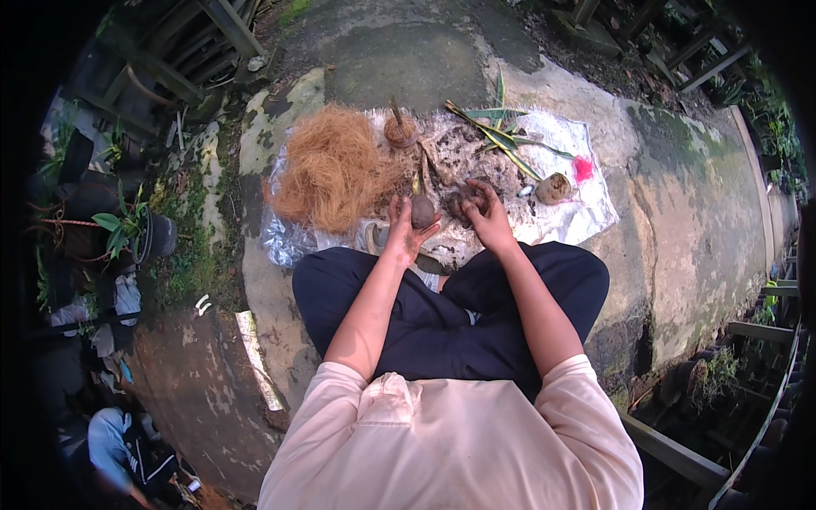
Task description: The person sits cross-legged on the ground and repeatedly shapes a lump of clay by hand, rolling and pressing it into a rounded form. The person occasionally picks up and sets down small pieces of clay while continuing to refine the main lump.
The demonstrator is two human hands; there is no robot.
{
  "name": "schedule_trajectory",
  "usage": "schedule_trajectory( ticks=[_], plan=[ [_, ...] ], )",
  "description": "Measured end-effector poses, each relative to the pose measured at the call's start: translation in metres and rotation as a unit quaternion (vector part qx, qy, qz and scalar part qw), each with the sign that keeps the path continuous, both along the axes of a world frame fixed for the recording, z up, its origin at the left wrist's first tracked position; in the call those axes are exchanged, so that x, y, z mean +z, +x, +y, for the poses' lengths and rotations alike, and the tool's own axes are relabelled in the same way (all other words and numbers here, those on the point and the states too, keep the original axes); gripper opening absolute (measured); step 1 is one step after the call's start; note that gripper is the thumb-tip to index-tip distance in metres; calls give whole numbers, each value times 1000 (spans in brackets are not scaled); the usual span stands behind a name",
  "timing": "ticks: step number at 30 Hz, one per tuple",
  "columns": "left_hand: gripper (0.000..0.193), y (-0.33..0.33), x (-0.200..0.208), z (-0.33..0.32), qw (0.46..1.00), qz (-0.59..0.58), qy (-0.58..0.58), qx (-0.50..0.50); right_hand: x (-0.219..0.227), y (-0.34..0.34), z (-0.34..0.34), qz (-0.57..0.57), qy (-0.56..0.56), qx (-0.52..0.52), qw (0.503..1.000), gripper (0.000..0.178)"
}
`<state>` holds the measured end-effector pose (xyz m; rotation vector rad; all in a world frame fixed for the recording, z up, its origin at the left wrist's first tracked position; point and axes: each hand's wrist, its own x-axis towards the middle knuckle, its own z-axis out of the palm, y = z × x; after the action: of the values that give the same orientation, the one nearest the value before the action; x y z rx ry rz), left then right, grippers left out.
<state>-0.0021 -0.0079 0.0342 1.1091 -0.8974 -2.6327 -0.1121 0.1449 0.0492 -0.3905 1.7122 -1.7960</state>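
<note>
My left hand [403, 234] cups a round ball of dark soil [422, 212], its fingers curled under and beside it. A thin plant stem [417, 181] rises from the top of that ball. To the right, my right hand [489, 218] has its fingers bent over a clump of dark, moist soil [463, 202] on the sheet. Both hands are smeared with soil. Just beyond them stands a fibre-wrapped ball [400, 133] with a short stem. A large heap of brown coconut fibre [330, 170] lies to the left of my left hand.
A silvery, soil-stained sheet [595, 208] lies before my crossed legs. On it are long green-and-yellow leaves [503, 144], a bundle of pink string [583, 168], a brownish cylindrical container [554, 189] and a small pale oval item [525, 191]. A potted plant [127, 228] stands far left; another person [119, 446] is at lower left.
</note>
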Motion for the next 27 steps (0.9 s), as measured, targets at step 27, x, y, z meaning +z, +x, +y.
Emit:
schedule_trajectory(
  ticks=[27],
  plan=[
    [32,5,-22,-9,983,148,73,-75,16,40,-12,328,96,2,940,21]
  ],
)
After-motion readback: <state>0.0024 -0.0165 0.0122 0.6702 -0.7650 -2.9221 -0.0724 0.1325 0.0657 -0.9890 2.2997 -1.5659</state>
